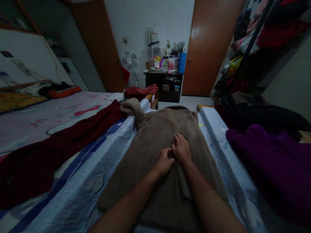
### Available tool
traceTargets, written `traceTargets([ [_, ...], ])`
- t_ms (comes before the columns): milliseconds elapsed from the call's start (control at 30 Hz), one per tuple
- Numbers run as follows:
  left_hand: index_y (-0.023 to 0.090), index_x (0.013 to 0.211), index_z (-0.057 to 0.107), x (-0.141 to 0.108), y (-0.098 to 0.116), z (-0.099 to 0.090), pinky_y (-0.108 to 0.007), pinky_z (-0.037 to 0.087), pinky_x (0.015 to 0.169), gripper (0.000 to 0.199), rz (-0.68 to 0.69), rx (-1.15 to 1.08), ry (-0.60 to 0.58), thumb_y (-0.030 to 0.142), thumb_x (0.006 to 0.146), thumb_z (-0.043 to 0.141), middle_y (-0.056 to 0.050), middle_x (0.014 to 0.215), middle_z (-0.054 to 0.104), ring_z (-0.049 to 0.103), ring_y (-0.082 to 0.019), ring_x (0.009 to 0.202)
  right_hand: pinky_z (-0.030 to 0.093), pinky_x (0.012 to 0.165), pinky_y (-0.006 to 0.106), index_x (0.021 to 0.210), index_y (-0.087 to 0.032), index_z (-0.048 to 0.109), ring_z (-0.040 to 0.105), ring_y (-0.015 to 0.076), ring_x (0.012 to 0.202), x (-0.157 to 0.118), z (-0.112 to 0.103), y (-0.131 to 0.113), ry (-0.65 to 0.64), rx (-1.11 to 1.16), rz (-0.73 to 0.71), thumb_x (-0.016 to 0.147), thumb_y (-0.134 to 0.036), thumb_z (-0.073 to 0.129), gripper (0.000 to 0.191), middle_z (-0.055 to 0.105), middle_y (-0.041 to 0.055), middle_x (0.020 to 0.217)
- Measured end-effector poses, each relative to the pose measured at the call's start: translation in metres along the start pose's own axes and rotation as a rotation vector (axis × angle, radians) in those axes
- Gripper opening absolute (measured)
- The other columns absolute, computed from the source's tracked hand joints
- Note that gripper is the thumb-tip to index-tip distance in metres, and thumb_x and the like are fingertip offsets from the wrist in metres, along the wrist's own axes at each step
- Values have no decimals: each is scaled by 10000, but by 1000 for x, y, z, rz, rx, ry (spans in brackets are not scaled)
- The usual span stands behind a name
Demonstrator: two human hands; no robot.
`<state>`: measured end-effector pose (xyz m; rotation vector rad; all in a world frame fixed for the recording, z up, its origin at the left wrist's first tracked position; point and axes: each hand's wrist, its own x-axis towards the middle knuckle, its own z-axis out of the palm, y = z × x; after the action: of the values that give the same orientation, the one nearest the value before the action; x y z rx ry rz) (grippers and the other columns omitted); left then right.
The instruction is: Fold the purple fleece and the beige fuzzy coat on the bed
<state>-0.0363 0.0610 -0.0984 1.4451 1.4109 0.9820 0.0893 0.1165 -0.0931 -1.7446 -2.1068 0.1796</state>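
A dimly lit bedroom is being viewed from above a bed surface, with a pale blue and grey blanket (114,147) being partly covered at centre frame. On it, a brown fleece garment (131,171) is lying spread flat, filling the middle and lower centre. A narrow folded strip is running down it beneath the hands; one sleeve (137,111) is trailing off toward upper left.

The strip's upper end is being covered by the right hand (181,148), palm down, fingers extended and unclosed. Just beside it, the left hand (164,161) is being kept curled on the fabric; whether cloth is being pinched cannot be told.

Farther out, a dark red garment (65,142) is being supported by pink printed bedding (43,113) at left. At right, a purple garment (274,161) is lying below dark clothes (274,111). Upper centre: a white fan (130,61) is standing left of a dark cabinet (162,82); a brown door (209,42) is being seen to its right.
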Motion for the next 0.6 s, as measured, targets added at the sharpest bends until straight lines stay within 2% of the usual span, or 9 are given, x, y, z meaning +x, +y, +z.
traceTargets([
  [33, 168, 1140, 563, 10, 2, -10, -370, 437, 1019, 476, -19, 23, 33, 100, 669, 554, -118, 1244, 532, 562, -235, 1146, 208, 1151, 388, 1419, -101, 440, 264, 241, 1432, 0, 0, 0, -1, 0, 2, 893, -277, 451, 555, 353, 120, 1538],
  [67, 177, 1145, 560, 21, 3, -22, -373, 429, 1029, 464, -3, 75, 113, 108, 686, 549, -113, 1264, 517, 548, -236, 1170, 208, 1151, 388, 1419, -104, 441, 266, 241, 1431, 0, 0, 0, -2, 1, 2, 896, -281, 450, 553, 352, 120, 1539],
  [133, 180, 1120, 569, 44, 5, -48, -385, 322, 1123, 439, 69, 234, 323, 105, 688, 568, -115, 1349, 444, 420, -256, 1322, 208, 1152, 387, 1418, -104, 443, 269, 241, 1430, 0, -1, 0, -3, 5, 4, 898, -287, 453, 551, 356, 124, 1536],
  [233, 179, 1137, 554, 74, 3, -83, -413, 226, 1174, 471, 41, 423, 545, 110, 674, 604, -120, 1458, 314, 269, -291, 1422, 207, 1153, 384, 1420, -100, 439, 271, 240, 1430, 0, -2, -2, -3, 9, 10, 900, -286, 456, 553, 364, 128, 1531],
  [333, 171, 1176, 523, 95, -4, -103, -422, 209, 1178, 512, -2, 495, 602, 119, 676, 623, -141, 1530, 203, 206, -312, 1448, 199, 1159, 379, 1423, -102, 435, 272, 238, 1429, -1, -3, -2, 7, 3, 9, 899, -279, 454, 554, 362, 118, 1533],
  [467, 164, 1210, 507, 112, -7, -113, -412, 210, 1176, 544, -25, 499, 604, 127, 684, 639, -150, 1562, 130, 176, -326, 1456, 195, 1162, 379, 1419, -106, 440, 279, 240, 1427, -2, -2, -2, 19, -7, 3, 892, -274, 456, 553, 365, 113, 1532],
  [533, 174, 1233, 505, 119, -5, -117, -422, 222, 1167, 560, -12, 506, 633, 140, 692, 645, -145, 1561, 139, 184, -335, 1450, 203, 1160, 388, 1419, -113, 441, 279, 242, 1427, -2, -2, -2, 19, -7, 3, 890, -272, 458, 552, 367, 114, 1531],
  [600, 201, 1259, 501, 126, -1, -121, -444, 254, 1144, 569, -9, 511, 675, 160, 709, 641, -133, 1536, 217, 251, -341, 1417, 213, 1157, 399, 1415, -116, 443, 278, 242, 1429, -2, -2, -2, 19, -6, -1, 888, -269, 460, 549, 370, 119, 1529],
])
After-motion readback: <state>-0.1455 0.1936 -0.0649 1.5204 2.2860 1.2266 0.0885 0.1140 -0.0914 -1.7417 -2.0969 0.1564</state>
